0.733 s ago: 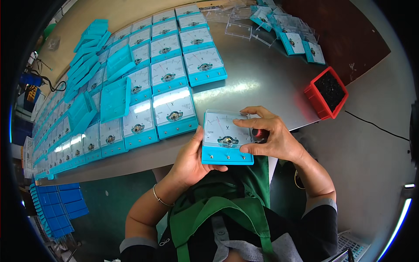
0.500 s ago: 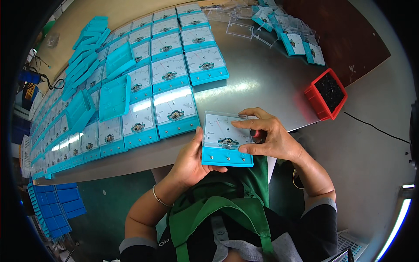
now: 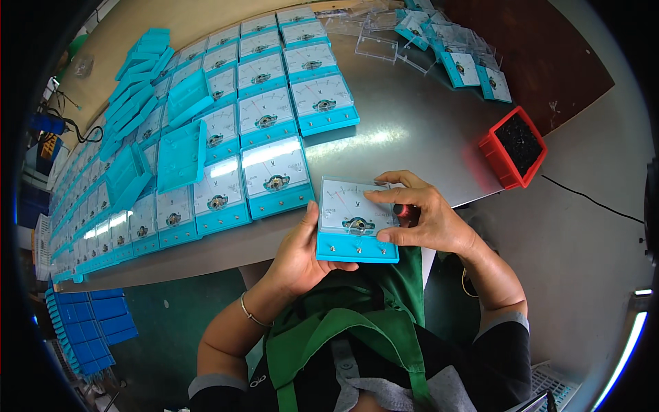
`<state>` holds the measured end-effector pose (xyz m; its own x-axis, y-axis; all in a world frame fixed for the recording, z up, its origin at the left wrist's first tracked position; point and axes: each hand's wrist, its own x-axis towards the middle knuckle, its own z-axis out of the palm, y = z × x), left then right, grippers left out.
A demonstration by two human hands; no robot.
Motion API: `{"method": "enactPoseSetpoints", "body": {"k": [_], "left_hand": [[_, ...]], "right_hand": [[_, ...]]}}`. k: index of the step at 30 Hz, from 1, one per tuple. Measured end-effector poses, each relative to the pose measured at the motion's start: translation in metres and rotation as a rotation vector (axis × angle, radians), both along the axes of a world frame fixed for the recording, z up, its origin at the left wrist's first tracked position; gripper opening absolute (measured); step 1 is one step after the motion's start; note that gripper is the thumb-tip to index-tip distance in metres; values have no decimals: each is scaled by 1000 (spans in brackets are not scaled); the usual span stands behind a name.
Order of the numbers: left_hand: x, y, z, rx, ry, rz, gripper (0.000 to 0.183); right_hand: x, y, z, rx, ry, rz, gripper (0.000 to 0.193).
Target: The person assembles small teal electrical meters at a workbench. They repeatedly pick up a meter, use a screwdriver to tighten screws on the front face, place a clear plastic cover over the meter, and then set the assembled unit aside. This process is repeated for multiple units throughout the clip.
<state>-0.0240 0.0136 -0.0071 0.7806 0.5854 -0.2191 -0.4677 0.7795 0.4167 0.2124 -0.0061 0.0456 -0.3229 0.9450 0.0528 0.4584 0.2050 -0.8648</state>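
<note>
A teal panel voltmeter [image 3: 355, 250] with a white dial lies face up in my left hand [image 3: 296, 257], whose thumb runs along its left side while fingers pass underneath. My right hand [image 3: 427, 218] grips the clear cover [image 3: 343, 214] over the dial, its fingertips on the cover and thumb near the lower edge. Tucked in that same hand is a dark red rounded handle [image 3: 405, 211]; the rest of it is hidden. Three small metal screw posts show on the meter's teal lower strip.
Rows of similar voltmeters [image 3: 264, 113] fill the table's left side, with empty teal housings [image 3: 182, 154] on top. A red bin [image 3: 495, 161] of small black parts stands at the right edge. Clear covers [image 3: 376, 47] and more meters [image 3: 461, 70] lie at the back right.
The clear cover now sits lower and flatter over the dial, more in line with the meter. Both hands have stayed nearly where they were.
</note>
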Motion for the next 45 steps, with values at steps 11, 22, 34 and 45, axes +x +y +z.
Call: {"method": "enactPoseSetpoints", "body": {"k": [11, 22, 34, 45], "left_hand": [[4, -13, 16, 447, 285, 150, 49], [-22, -14, 27, 346, 165, 111, 43], [-44, -22, 32, 325, 191, 146, 40], [-43, -24, 32, 305, 154, 154, 39]], "right_hand": [[-6, -21, -1, -111, 371, -250, 34], [-51, -16, -43, -219, 588, 53, 15], [-83, -27, -55, -35, 543, -69, 16], [-87, -30, -59, 4, 543, -85, 19]]}}
